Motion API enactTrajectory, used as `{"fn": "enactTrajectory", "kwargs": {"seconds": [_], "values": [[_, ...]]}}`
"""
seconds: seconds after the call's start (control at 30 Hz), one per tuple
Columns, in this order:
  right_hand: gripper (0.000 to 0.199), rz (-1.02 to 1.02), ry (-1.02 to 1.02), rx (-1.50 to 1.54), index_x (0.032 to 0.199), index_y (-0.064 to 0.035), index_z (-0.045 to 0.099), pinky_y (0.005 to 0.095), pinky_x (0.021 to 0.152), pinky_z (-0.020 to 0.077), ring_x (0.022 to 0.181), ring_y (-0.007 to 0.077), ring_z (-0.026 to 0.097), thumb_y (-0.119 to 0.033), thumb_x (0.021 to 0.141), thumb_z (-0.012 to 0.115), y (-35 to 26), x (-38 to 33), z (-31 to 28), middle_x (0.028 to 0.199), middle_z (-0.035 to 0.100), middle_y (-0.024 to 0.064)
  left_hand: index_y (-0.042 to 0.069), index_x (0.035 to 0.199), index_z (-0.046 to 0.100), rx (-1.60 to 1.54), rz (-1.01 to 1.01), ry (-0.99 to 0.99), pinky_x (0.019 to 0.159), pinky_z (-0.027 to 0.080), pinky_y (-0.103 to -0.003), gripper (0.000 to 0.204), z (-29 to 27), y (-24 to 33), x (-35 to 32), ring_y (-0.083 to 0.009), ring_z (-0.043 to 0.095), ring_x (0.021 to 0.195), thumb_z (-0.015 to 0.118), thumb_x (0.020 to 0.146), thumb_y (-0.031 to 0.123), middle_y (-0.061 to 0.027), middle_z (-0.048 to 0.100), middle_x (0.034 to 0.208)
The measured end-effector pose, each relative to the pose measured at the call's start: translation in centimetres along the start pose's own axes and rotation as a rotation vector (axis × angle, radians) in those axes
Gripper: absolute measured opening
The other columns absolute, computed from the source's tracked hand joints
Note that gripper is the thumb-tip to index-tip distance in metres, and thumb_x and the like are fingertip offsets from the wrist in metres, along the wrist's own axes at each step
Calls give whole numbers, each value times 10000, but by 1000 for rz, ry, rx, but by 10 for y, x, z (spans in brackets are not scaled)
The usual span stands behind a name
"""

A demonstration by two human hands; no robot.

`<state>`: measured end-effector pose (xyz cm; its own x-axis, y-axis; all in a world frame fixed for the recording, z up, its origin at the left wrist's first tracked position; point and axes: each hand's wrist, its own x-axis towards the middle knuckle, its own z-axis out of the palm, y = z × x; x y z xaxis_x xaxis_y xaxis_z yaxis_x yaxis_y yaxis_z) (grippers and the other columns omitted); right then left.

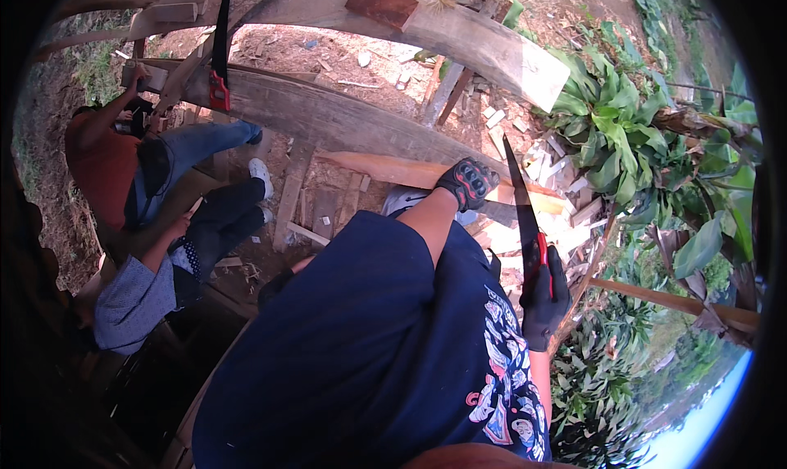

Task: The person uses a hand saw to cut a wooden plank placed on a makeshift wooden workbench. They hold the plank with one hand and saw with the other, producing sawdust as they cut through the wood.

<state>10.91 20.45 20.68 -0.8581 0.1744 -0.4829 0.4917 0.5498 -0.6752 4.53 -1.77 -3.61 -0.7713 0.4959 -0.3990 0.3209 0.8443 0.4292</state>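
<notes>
My left hand (469, 184), in a black glove with hard knuckle guards, is closed over a narrow light-brown wooden plank (385, 167). Its fingertips are hidden behind the knuckles. My right hand (546, 301), in a dark glove, grips the red handle of a handsaw (521, 194). The saw's dark blade points away from me and passes close to the plank's right end, to the right of my left hand. From this angle I cannot tell whether blade and wood touch.
Beyond the plank run a long weathered beam (328, 112) and a thick board (484, 51). Another red-handled saw (220, 59) rests there at the left. Two people, one in an orange shirt (106, 161), are at the left. Wood offcuts litter the ground; leafy plants (611, 116) grow at the right.
</notes>
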Motion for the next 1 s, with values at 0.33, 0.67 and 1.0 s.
{"fn": "enactTrajectory", "kwargs": {"seconds": [0.33,0.67,1.0], "values": [[457,-97,31,-37,1474,3,682,278,701,502,798,99,629,-222,1078,644,16,20,12,1070,755,77,102,1210,757,24,15,-16,886,591,-464,347,-3,-1,-3,-312,783,1039,619,931,256,-138,793,1141],[206,-23,-24,-85,1209,-62,759,365,974,613,1119,350,782,-67,1028,659,-8,38,20,1364,759,190,117,1133,776,27,41,5,840,595,-460,299,-1,-1,-7,-297,785,994,627,914,254,-120,809,1055],[139,-930,153,-792,1063,-78,796,358,902,599,1082,307,778,-143,1036,676,16,60,13,1237,797,194,111,1239,793,-2,-32,-70,1002,583,-481,518,-9,-3,-3,-311,741,1214,759,852,454,-130,781,1262]]}}
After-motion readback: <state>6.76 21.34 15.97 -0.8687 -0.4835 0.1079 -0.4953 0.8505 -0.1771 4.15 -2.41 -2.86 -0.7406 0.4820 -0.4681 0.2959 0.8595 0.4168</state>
